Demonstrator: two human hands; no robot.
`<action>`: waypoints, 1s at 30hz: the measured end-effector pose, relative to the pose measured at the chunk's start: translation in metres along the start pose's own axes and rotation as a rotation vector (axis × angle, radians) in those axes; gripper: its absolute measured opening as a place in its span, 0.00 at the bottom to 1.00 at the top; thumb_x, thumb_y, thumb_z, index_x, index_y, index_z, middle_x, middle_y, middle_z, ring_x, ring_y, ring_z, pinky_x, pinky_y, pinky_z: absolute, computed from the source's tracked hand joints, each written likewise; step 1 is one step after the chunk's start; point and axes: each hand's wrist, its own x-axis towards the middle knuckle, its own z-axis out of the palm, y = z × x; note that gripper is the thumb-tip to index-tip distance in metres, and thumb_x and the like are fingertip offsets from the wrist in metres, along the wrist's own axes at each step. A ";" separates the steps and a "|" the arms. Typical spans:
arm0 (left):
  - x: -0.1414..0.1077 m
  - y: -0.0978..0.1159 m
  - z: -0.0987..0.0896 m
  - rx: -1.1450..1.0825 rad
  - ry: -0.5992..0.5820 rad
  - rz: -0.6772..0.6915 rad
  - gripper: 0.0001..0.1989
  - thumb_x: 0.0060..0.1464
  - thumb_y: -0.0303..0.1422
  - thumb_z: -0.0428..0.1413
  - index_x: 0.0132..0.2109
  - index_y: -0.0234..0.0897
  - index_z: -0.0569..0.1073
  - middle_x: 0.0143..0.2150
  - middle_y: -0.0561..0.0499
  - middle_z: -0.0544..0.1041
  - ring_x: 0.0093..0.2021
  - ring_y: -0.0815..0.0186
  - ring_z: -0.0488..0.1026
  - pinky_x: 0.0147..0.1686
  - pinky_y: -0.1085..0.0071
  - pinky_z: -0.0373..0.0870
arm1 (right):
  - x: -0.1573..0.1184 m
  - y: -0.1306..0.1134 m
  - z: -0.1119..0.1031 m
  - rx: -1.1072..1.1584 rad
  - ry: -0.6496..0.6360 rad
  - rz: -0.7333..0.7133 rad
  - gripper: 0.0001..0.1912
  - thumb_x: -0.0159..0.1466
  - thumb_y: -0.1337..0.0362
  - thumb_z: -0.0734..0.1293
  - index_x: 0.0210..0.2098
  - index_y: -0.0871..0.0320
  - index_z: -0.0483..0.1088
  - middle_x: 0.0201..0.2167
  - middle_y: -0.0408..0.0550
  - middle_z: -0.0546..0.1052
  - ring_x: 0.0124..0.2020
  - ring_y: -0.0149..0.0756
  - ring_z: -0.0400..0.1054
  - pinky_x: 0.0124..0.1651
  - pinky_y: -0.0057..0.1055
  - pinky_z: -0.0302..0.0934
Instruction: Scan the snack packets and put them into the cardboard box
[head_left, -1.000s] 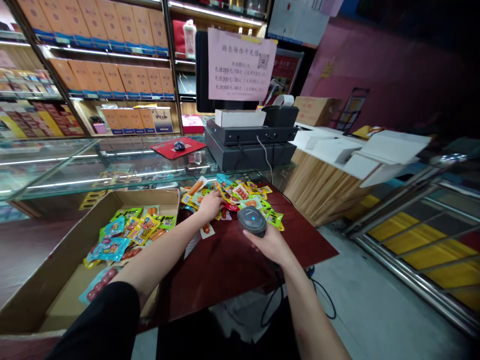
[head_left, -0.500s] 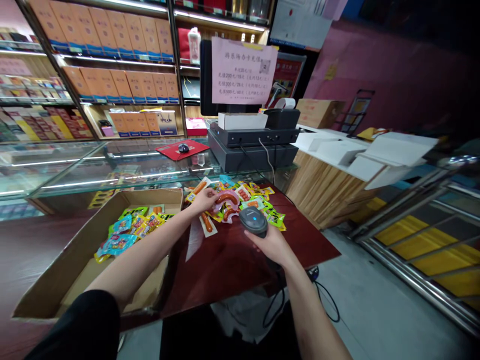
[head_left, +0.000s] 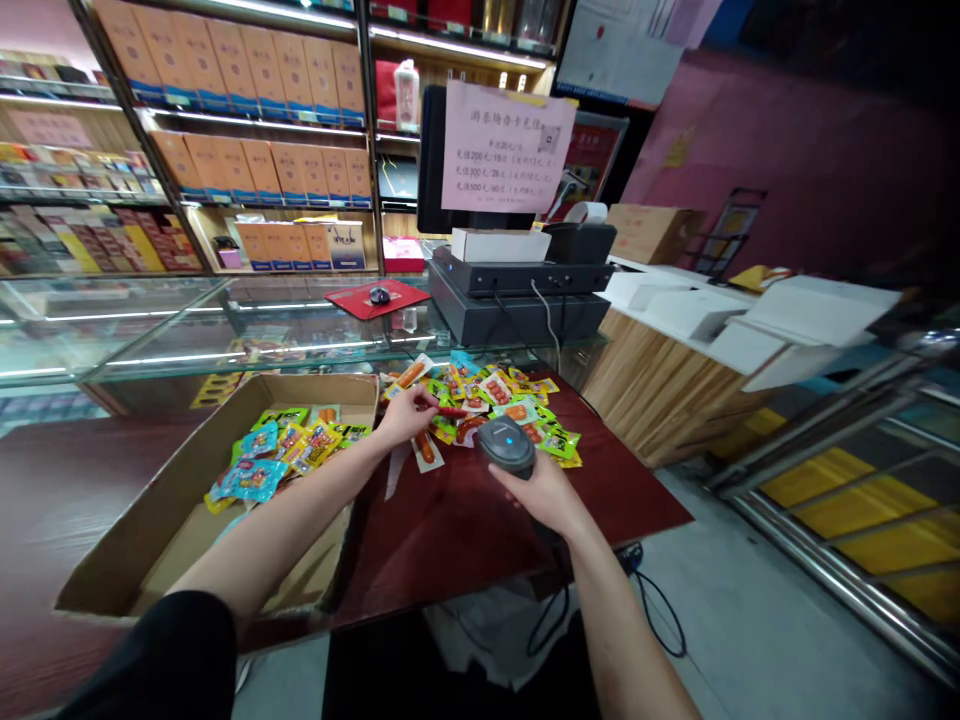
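Note:
My left hand (head_left: pixel 409 415) pinches a packaged sausage (head_left: pixel 451 411), seen edge-on, over the left side of a heap of small snack packets (head_left: pixel 555 435). Wrapped around a dark handheld scanner (head_left: pixel 507 447) with a blue light is my right hand (head_left: pixel 541 490), just in front of the heap. Another packaged sausage (head_left: pixel 428 450) lies flat on the dark red table (head_left: pixel 450 540) below my left hand. Left of the heap, an open cardboard box (head_left: pixel 172 540) holds yellow, green and blue packets (head_left: pixel 259 478), partly hidden by my left forearm.
Behind the table runs a glass counter (head_left: pixel 292 310) with a red mat and mouse (head_left: pixel 380 295). A cash register (head_left: pixel 517 300) and a monitor bearing a paper sign (head_left: pixel 506 150) stand beyond the heap. Metal railing (head_left: pixel 832 520) is at the right.
The sausage in my left hand has turned from face-up to edge-on. The whole view has shifted slightly, while my right hand still holds the scanner.

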 end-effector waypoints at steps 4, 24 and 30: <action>-0.009 0.003 0.003 0.393 -0.170 0.154 0.09 0.41 0.21 0.54 0.32 0.35 0.75 0.35 0.47 0.77 0.40 0.60 0.74 0.45 0.65 0.70 | 0.001 0.003 0.001 -0.005 0.004 -0.005 0.14 0.58 0.52 0.67 0.34 0.58 0.71 0.18 0.43 0.74 0.18 0.36 0.69 0.24 0.30 0.62; -0.011 0.002 0.007 0.553 -0.236 -0.031 0.08 0.44 0.36 0.62 0.31 0.36 0.75 0.28 0.50 0.75 0.31 0.62 0.73 0.31 0.70 0.65 | -0.008 0.012 0.005 0.039 -0.103 0.063 0.16 0.59 0.54 0.68 0.42 0.56 0.67 0.16 0.40 0.73 0.15 0.34 0.68 0.18 0.27 0.62; -0.009 0.001 0.004 0.452 -0.209 -0.060 0.08 0.42 0.34 0.62 0.27 0.34 0.74 0.24 0.54 0.73 0.27 0.67 0.69 0.27 0.73 0.60 | -0.007 0.010 0.004 0.006 -0.117 0.067 0.13 0.59 0.56 0.68 0.39 0.58 0.67 0.18 0.41 0.74 0.17 0.34 0.70 0.20 0.26 0.61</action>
